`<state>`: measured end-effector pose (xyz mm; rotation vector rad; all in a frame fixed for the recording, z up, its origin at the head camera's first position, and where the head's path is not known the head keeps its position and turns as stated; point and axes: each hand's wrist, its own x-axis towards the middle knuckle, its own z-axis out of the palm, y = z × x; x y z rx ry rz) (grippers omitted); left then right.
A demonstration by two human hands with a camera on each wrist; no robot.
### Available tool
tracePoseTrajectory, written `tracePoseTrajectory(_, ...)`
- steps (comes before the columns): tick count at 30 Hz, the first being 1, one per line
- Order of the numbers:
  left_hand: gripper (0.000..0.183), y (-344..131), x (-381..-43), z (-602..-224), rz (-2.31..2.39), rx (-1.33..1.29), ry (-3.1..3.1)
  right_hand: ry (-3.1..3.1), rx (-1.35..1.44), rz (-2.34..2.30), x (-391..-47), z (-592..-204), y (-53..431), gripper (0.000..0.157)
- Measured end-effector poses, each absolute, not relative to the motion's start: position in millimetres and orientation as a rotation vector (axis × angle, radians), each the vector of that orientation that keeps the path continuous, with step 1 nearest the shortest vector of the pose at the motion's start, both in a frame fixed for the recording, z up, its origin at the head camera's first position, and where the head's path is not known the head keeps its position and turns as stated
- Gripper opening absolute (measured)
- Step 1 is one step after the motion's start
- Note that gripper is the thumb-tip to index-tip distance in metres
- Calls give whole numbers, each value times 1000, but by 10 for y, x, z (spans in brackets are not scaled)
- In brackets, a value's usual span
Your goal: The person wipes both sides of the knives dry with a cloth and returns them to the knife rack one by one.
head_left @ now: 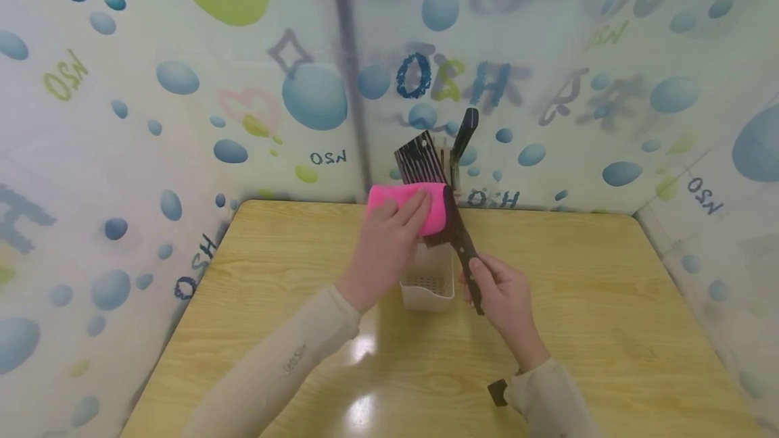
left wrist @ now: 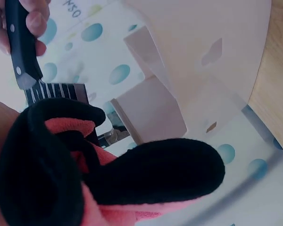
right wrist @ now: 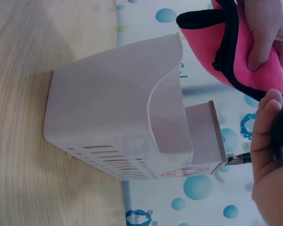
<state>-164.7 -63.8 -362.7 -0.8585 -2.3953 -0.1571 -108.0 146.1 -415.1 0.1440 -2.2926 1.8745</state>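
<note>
My left hand (head_left: 389, 245) holds a folded pink cloth (head_left: 435, 218) with black edging, laid against the broad blade of a cleaver (head_left: 420, 157). The blade is dark with pale streaks and is partly hidden behind the cloth. My right hand (head_left: 502, 296) grips the cleaver's black riveted handle (left wrist: 20, 52), the blade tilted up and away to the left. In the right wrist view the left thumb presses into the cloth (right wrist: 212, 44). Below both hands stands a white slotted knife holder (head_left: 426, 299), upright on the table.
A second black knife handle (head_left: 467, 130) sticks up at the back of the holder. The wooden table (head_left: 292, 249) meets patterned curtain walls (head_left: 182, 113) at its back and sides. A small dark piece (head_left: 497, 392) shows by the right sleeve.
</note>
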Motion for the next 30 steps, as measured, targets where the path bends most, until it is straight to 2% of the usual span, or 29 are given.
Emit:
tracePoseTrajectory(16, 54, -582, -1609, -3657, -169, -893, -2402, -2262, 126, 1991, -1144, -4126, 1462, 27)
tracePoseTrajectory(30, 48, -767, -1906, -3405, -421, -748, -2374, -2312, 238, 1986, -1104, -4119, 1438, 27)
